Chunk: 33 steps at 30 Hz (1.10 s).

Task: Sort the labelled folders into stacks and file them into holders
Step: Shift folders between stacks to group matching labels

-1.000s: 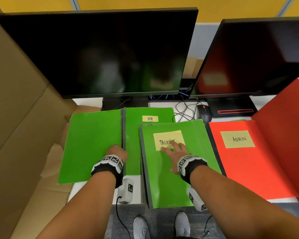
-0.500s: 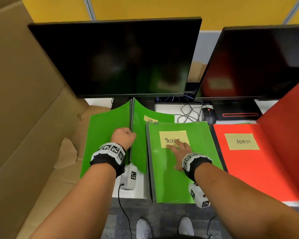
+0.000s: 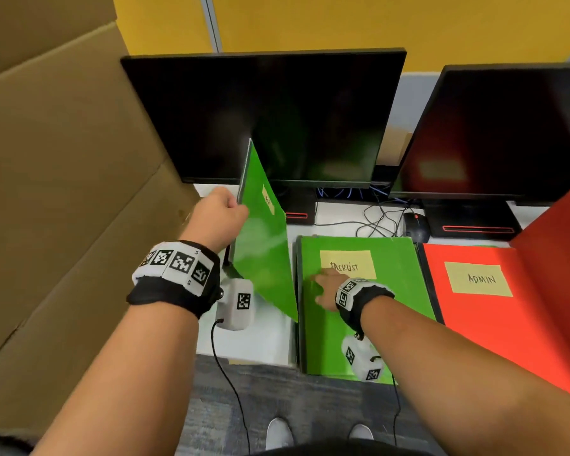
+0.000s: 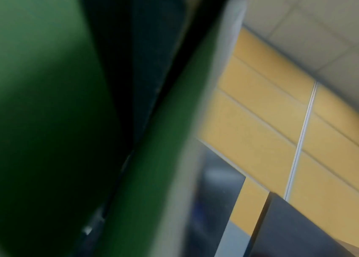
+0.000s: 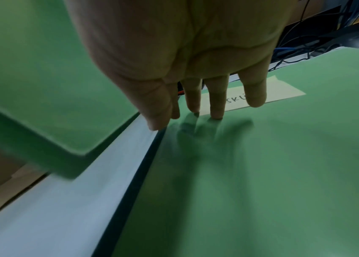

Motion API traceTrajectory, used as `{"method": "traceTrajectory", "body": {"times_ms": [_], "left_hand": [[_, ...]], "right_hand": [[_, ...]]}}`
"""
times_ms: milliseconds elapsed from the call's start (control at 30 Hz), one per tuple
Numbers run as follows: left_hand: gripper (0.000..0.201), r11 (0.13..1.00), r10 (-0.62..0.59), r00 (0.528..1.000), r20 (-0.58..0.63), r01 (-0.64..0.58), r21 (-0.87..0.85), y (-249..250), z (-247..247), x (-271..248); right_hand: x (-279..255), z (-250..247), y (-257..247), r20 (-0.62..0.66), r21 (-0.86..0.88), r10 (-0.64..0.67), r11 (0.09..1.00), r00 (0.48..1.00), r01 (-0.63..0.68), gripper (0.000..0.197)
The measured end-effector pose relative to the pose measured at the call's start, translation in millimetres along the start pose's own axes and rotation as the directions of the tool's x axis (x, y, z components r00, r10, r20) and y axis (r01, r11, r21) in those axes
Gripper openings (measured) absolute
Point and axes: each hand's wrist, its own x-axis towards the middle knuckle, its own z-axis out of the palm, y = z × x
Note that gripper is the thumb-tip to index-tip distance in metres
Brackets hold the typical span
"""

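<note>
so on the far left a big cardboard wall stands close, so there is little room that way. the left hand grips the hr folder by its edge, lifted and tipped up on end, likely to carry it off. right of it, the right hand lies with straight fingers on the tasklist folder, likely to keep that one still. the red admin folder lies flat at the right.
</note>
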Motion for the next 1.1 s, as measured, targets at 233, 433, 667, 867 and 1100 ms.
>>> {"method": "traceTrajectory", "body": {"times_ms": [233, 433, 667, 867, 1100], "left_hand": [[0.054, 0.964, 0.046, 0.999, 0.003, -0.044, -0.262, -21, -24, 1], [0.068, 0.899, -0.082, 0.99, 0.111, 0.122, -0.421, -67, -2, 3], [0.065, 0.939, -0.231, 0.946, 0.229, 0.279, -0.203, -107, 48, -9], [0.085, 0.953, -0.29, 0.911, 0.292, 0.302, 0.002, -154, 79, -6], [0.063, 0.922, -0.369, 0.89, 0.266, 0.315, 0.225, -188, 79, 2]], "right_hand": [[-6, -7, -18, -0.104, 0.228, 0.046, 0.973, 0.994, -0.021, 0.039], [-4, -30, -1, -0.236, 0.648, 0.245, 0.761, 0.94, -0.036, 0.042], [0, -26, 9, -0.152, 0.702, 0.322, 0.701, 0.934, -0.128, 0.057], [3, -19, -1, -0.212, 0.677, 0.27, 0.734, 0.939, -0.058, 0.064], [18, -6, -34, -0.133, 0.55, 0.147, 0.833, 0.98, -0.051, 0.056]]}}
